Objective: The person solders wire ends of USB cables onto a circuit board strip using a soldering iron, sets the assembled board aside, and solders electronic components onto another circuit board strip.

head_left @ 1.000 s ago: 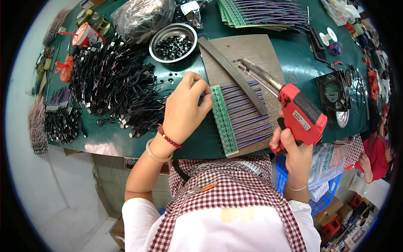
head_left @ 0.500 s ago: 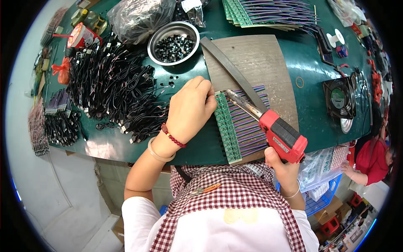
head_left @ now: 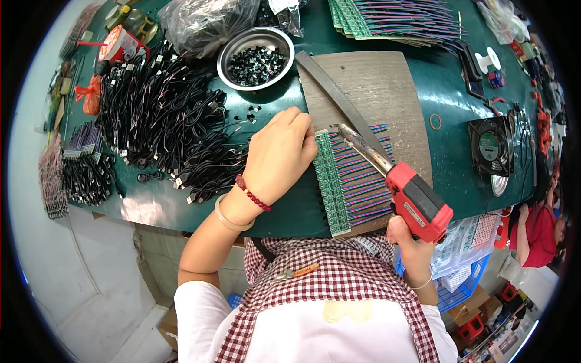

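Note:
My left hand (head_left: 282, 148) is closed in a pinch beside the far left corner of a green circuit board panel (head_left: 333, 190). What its fingertips hold is hidden behind the fingers. My right hand (head_left: 413, 246) grips the handle of a red and black soldering gun (head_left: 417, 201). The gun's long metal barrel points far left, its tip over the wires just right of the panel's far end. Rows of thin purple, dark and teal wires (head_left: 367, 177) run rightward from the panel. Beneath them lies a brown wooden board (head_left: 387, 78), with a flat metal bar (head_left: 336, 91) lying slantwise across it.
A steel bowl (head_left: 255, 88) of small black connectors stands beyond my left hand. Heaped black cables (head_left: 172, 115) cover the table's left. More wired panels (head_left: 351, 21) lie at the far side. Rightward are a black fan (head_left: 489, 144) and a white spool (head_left: 488, 60). Another person (head_left: 535, 233) is far right.
The soldering gun's tip has moved right, off the far left end of the panel. My left hand stays pinched by the corner. The whole view has shifted slightly.

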Demonstrator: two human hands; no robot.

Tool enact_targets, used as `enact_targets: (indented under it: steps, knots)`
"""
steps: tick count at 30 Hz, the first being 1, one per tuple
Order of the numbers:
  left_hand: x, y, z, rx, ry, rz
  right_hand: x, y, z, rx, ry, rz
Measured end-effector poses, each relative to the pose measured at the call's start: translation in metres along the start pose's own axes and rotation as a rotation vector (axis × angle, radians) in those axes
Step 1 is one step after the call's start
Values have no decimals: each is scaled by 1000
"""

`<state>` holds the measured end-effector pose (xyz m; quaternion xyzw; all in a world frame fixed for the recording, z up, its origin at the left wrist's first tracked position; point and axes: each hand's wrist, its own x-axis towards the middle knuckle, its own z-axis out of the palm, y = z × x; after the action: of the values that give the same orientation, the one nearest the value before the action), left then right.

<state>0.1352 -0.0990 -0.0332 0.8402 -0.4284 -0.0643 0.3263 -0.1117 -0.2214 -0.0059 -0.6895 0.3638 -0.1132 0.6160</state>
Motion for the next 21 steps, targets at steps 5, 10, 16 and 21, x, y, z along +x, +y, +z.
enact_targets:
  steps: [5, 10, 16, 21]
  knots:
    - [0, -1, 0, 14, 0, 18, -6, 1, -10, -37, -60, -11]
    - [4, -3, -5, 30, -54, 48, -4, -3, -3, -6, -56, 21]
    - [10, -5, -10, 44, -135, 99, 3, -8, -1, -119, -81, -44]
    - [11, -5, -9, 73, -140, 110, 3, -8, 1, -146, -78, -120]
